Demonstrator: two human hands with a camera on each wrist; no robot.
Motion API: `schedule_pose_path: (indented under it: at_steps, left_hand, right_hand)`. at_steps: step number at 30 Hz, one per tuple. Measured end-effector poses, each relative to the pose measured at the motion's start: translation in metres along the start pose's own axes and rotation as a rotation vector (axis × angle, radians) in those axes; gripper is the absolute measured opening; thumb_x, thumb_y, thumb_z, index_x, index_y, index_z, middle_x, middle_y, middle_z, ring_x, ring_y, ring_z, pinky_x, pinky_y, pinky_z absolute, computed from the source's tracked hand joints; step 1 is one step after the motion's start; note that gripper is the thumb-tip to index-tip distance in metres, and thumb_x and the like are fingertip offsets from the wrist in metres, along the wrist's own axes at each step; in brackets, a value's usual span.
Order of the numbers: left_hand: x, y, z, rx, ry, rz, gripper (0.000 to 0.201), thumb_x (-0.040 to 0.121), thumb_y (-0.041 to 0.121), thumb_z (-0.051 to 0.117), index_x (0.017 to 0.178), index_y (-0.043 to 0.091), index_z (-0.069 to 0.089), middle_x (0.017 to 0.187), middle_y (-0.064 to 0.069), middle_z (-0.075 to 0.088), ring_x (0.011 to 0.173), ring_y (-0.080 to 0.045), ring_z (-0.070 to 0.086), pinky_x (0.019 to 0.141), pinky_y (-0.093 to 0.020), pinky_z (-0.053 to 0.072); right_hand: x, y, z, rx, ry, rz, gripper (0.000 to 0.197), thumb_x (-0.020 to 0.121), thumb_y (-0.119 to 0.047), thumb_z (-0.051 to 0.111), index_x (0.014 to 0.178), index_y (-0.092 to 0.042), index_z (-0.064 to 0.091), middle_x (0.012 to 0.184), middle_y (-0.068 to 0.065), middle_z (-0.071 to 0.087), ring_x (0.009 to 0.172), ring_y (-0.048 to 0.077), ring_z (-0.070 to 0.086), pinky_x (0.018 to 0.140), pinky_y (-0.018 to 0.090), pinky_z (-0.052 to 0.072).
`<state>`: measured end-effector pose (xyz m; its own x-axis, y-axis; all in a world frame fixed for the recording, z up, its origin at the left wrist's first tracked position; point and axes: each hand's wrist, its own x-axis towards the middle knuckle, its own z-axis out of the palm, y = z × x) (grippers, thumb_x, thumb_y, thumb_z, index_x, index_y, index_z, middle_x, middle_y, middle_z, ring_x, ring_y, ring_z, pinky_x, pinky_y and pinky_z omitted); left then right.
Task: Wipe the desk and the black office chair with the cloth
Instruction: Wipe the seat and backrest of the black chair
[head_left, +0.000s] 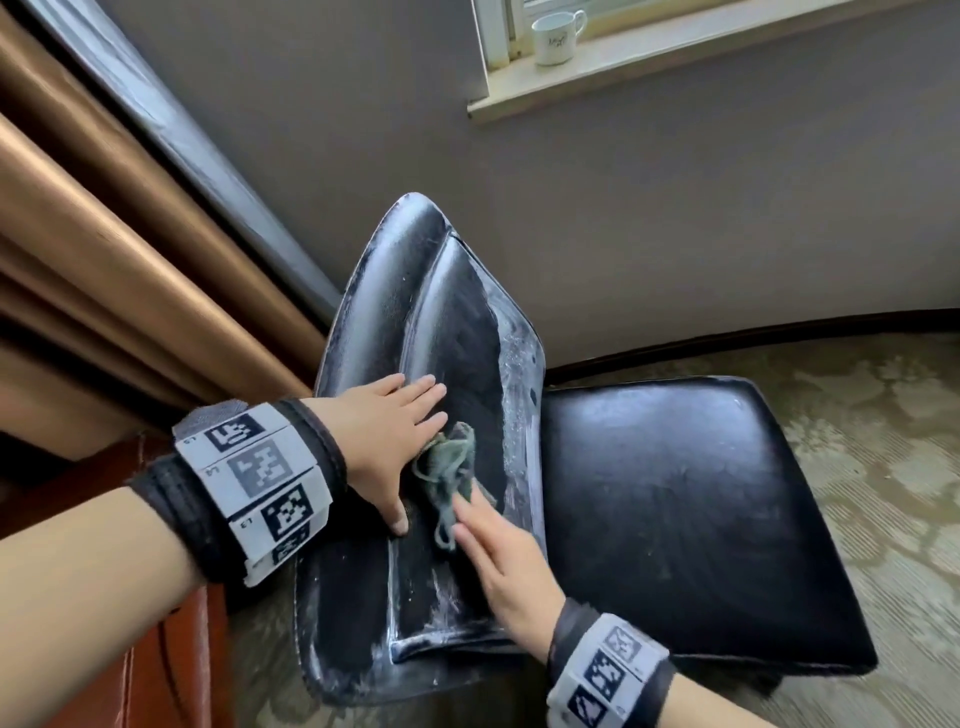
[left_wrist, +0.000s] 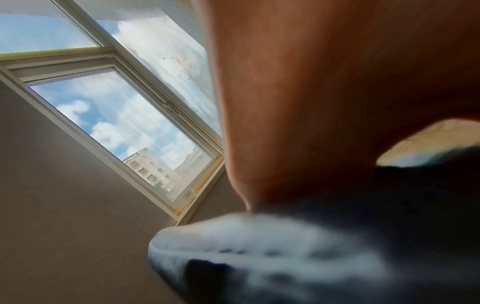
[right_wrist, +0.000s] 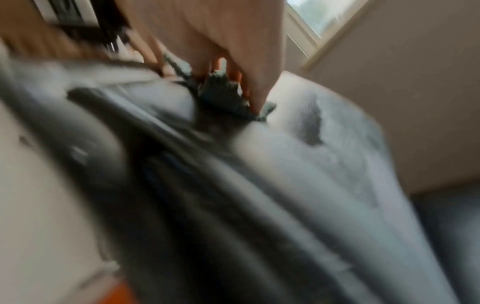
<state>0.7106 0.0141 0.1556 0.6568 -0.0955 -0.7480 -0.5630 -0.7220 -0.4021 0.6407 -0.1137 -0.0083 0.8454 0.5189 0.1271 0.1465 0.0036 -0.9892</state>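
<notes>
Cloth: a crumpled grey-green rag with loose threads, lying on the rear face of the backrest of the black office chair. All positions below are given relative to this cloth.

Right hand: fingers extended and held flat, fingertips pressing the near edge of the cloth against the backrest. The right wrist view, though heavily blurred, shows the straight fingers on top of the bunched cloth. The grip is spread, not curled round the fabric.

Left hand: directly left of the cloth, laid flat on the backrest with fingers straight and spread, thumb pointing toward the camera. Its little-finger edge is touching or just beside the cloth; which of the two cannot be told. The left wrist view shows only the underside of the hand, close up and out of focus, above a blurred dusty chair edge.

Backrest: black, tilted, with whitish dust along the rims around the cloth and a darker panel beneath and beyond it. The seat lies to the right of the cloth, glossy black.

Further out: brown curtains well to the left of the cloth; a grey wall beyond it; a windowsill far beyond, carrying a white cup; patterned carpet to the right, past the seat.
</notes>
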Motion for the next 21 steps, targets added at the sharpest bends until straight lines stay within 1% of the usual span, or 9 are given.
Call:
schedule_pose_path:
  at_steps: [2, 4, 6, 9, 12, 15, 16, 18, 21]
  left_hand:
    - [-0.006, 0.004, 0.004, -0.012, 0.01, 0.003, 0.111, 0.078, 0.066, 0.055, 0.151, 0.01, -0.007, 0.156, -0.011, -0.02, 0.144, -0.02, -0.021, 0.116, -0.035, -0.011]
    - [-0.009, 0.005, 0.007, -0.026, 0.029, -0.01, 0.107, 0.081, 0.065, 0.054, 0.152, 0.012, -0.007, 0.157, -0.008, -0.021, 0.144, -0.017, -0.021, 0.115, -0.034, -0.012]
    - [-0.01, 0.004, 0.006, -0.026, 0.038, -0.026, 0.108, 0.08, 0.066, 0.054, 0.152, 0.012, -0.007, 0.157, -0.008, -0.02, 0.144, -0.017, -0.02, 0.116, -0.035, -0.012]
    - [-0.015, 0.013, 0.006, -0.009, 0.022, -0.022, 0.118, 0.073, 0.075, 0.053, 0.152, 0.009, -0.004, 0.157, -0.012, -0.018, 0.144, -0.02, -0.019, 0.117, -0.037, -0.01]
    - [-0.02, 0.023, 0.015, 0.016, 0.03, -0.043, 0.121, 0.072, 0.076, 0.053, 0.151, 0.007, -0.007, 0.156, -0.015, -0.02, 0.144, -0.023, -0.022, 0.116, -0.038, -0.011]
    - [-0.022, 0.022, 0.023, 0.002, 0.083, -0.024, 0.118, 0.074, 0.073, 0.054, 0.151, 0.009, -0.007, 0.155, -0.012, -0.022, 0.143, -0.02, -0.024, 0.114, -0.036, -0.016]
    - [-0.024, 0.019, 0.024, -0.009, 0.09, -0.005, 0.115, 0.074, 0.072, 0.054, 0.152, 0.012, -0.005, 0.156, -0.01, -0.022, 0.143, -0.019, -0.024, 0.113, -0.035, -0.018]
    - [-0.028, 0.011, 0.028, -0.017, 0.114, 0.014, 0.109, 0.074, 0.076, 0.05, 0.152, 0.021, -0.002, 0.156, -0.004, -0.024, 0.141, -0.017, -0.029, 0.109, -0.037, -0.024]
    - [-0.035, 0.003, 0.036, -0.001, 0.175, -0.022, 0.106, 0.064, 0.086, 0.031, 0.151, 0.033, 0.001, 0.154, 0.007, -0.026, 0.133, -0.017, -0.042, 0.099, -0.051, -0.035]
  right_hand:
    - [0.013, 0.012, -0.009, 0.012, 0.029, 0.07, 0.035, 0.098, -0.017, 0.045, 0.132, -0.022, 0.051, 0.145, -0.006, 0.039, 0.135, -0.004, 0.029, 0.114, 0.016, 0.021]
    - [0.023, 0.015, -0.016, 0.033, 0.013, 0.119, 0.031, 0.097, -0.013, 0.046, 0.125, -0.013, 0.058, 0.14, -0.005, 0.047, 0.129, -0.004, 0.037, 0.112, 0.018, 0.027]
    - [0.032, 0.014, -0.018, 0.032, -0.016, 0.117, 0.035, 0.096, -0.011, 0.048, 0.131, -0.011, 0.052, 0.146, -0.002, 0.04, 0.134, -0.001, 0.031, 0.113, 0.015, 0.023]
    - [0.048, 0.006, -0.021, -0.011, -0.07, 0.125, 0.051, 0.096, -0.008, 0.048, 0.144, -0.014, 0.031, 0.156, -0.001, 0.018, 0.143, 0.005, 0.013, 0.116, 0.016, 0.011]
    - [0.058, 0.002, -0.024, -0.016, -0.094, 0.164, 0.055, 0.097, -0.007, 0.047, 0.146, -0.016, 0.024, 0.154, -0.003, 0.017, 0.138, -0.001, 0.009, 0.111, 0.01, 0.007]
    - [0.04, 0.005, -0.012, -0.031, -0.009, 0.062, 0.052, 0.095, -0.009, 0.05, 0.142, -0.023, 0.032, 0.154, -0.004, 0.023, 0.143, 0.003, 0.014, 0.12, 0.028, 0.012]
    - [0.024, 0.007, -0.002, -0.045, 0.019, 0.005, 0.051, 0.094, -0.011, 0.05, 0.141, -0.025, 0.035, 0.154, -0.004, 0.024, 0.144, 0.004, 0.015, 0.12, 0.029, 0.014]
    - [-0.01, 0.009, 0.018, -0.085, 0.035, -0.13, 0.049, 0.095, -0.02, 0.05, 0.141, -0.026, 0.036, 0.155, -0.007, 0.02, 0.145, 0.004, 0.01, 0.119, 0.023, 0.011]
    - [-0.034, 0.012, 0.036, -0.171, 0.052, -0.324, 0.05, 0.099, -0.03, 0.042, 0.146, -0.036, 0.025, 0.157, -0.007, 0.017, 0.146, 0.013, 0.008, 0.117, 0.022, 0.012]
